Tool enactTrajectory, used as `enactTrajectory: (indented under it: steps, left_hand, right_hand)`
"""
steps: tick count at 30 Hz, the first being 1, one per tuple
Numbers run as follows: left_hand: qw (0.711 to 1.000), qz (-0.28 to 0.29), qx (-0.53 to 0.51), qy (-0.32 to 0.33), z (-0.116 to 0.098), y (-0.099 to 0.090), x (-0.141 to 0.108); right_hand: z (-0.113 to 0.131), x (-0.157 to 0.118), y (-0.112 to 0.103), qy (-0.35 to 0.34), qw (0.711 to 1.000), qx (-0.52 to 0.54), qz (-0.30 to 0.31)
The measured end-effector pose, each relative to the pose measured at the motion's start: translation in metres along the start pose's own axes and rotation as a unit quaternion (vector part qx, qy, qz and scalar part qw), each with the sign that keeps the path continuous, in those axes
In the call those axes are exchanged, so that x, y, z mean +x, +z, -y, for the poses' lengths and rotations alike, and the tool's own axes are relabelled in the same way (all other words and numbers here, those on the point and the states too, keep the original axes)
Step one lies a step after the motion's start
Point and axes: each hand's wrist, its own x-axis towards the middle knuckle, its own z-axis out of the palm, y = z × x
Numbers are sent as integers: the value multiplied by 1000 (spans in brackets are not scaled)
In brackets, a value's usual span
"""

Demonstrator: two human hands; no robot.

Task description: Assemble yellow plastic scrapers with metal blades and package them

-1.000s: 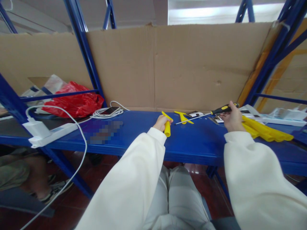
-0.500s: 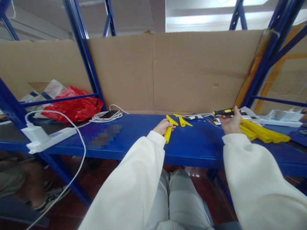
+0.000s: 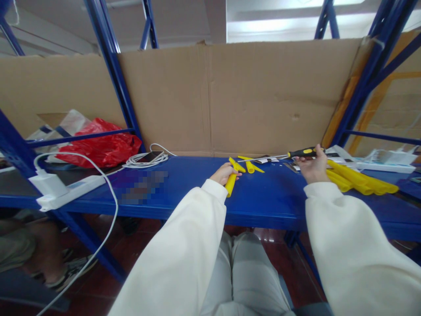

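Note:
My left hand (image 3: 224, 174) is closed around a yellow T-shaped piece (image 3: 231, 184) above the blue table. In my right hand (image 3: 312, 166) is a screwdriver (image 3: 302, 153) with a black and yellow handle, its long shaft pointing left. The shaft's tip reaches the top of the held yellow piece; whether they touch cannot be made out. Just behind lies another yellow piece (image 3: 250, 167) on the table. Several long yellow parts (image 3: 362, 179) are stacked to the right of my right hand.
On the left of the blue table (image 3: 197, 204) are a red plastic bag (image 3: 101, 142), a coiled white cable (image 3: 144, 161) and a white power strip (image 3: 70, 193). Cardboard (image 3: 250, 96) stands behind. A seated person's leg (image 3: 46, 245) shows below left.
My right hand and the screwdriver have moved slightly left, bringing the tip to the yellow piece in my left hand. My left hand has hardly moved.

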Motion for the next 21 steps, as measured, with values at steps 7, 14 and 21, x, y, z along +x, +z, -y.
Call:
enactTrajectory:
  steps: [7, 14, 21]
  left_hand:
    - [999, 24, -39, -1, 4, -4, 11]
    - [1000, 22, -19, 2, 5, -4, 11]
    - [999, 31, -31, 11, 4, -4, 7]
  right_hand:
    - [4, -3, 3, 25, 999, -23, -14]
    - [10, -14, 12, 68, 994, 37, -80]
    - [13, -19, 15, 71, 994, 28, -81]
